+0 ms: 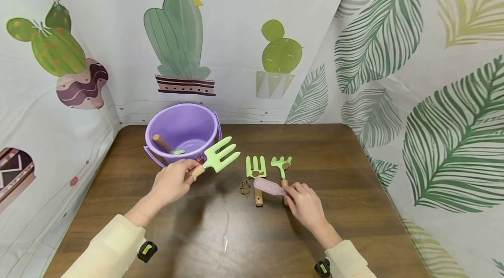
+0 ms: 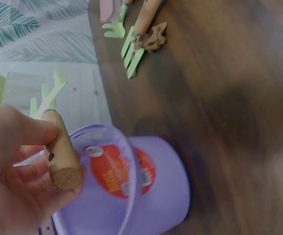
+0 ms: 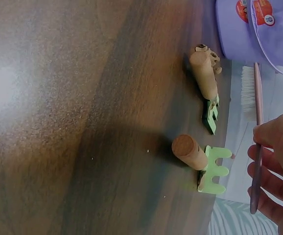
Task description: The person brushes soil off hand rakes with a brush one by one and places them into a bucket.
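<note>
My left hand grips the wooden handle of a light green, three-tined garden fork, its tines up beside the bucket's front rim. In my right hand is a pink brush, pinched by its thin handle; white bristles show in the right wrist view. Below the brush, a second green garden fork lies on the table with brown matter at its tines. A small green rake lies to its right, a brown bit on its head. Brown crumbly clumps sit left of the second fork.
At the back left of the brown wooden table stands a purple bucket with a red label. Inside it leans another wooden-handled tool. A printed cloth with cacti and leaves hangs behind the table.
</note>
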Tool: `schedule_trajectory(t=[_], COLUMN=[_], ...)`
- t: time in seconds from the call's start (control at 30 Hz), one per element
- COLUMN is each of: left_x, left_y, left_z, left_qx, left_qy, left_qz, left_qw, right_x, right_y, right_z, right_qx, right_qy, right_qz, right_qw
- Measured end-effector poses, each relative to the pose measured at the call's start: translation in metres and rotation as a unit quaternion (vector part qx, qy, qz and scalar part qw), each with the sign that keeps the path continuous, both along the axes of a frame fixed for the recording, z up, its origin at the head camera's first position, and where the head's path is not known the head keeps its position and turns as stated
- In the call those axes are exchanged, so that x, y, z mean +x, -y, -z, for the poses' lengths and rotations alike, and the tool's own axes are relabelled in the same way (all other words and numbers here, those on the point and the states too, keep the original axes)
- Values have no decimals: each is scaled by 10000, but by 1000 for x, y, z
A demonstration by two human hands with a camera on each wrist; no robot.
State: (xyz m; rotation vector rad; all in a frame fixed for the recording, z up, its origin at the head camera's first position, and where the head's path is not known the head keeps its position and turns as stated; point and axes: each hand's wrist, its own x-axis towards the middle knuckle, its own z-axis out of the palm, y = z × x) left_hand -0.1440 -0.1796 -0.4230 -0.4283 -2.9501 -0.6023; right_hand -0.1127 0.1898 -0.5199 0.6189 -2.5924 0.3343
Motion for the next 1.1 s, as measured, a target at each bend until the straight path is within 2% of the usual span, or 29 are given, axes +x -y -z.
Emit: schedule_trajectory(t=[0.3,0.5,0.73,0.9,1.1], left_x=[-14,-24,-34,-41,-48], left_y=[11,18,25,30,39], left_z=[-31,-45,-60,-67,-69], left_qx=[-134,-271,-421,-581,-746], left_qy=[-216,-390,-316,-199,-77], left_qz=[-85,-146,-245,-403,-468], left_qw=[9996,9988,9983,9973,9961], right_x=[-1,-3,-3,-3,-3], right_y=[-1,-2,-3,-3,-5], right_z=[-1,0,-2,-4,-4], right_qx=[14,-27,-50,-66,-101], right_qy=[19,39,90,14,-44], right_qz=[103,129,137,97,90], right_qw=[9999,9999,9999,9999,9999])
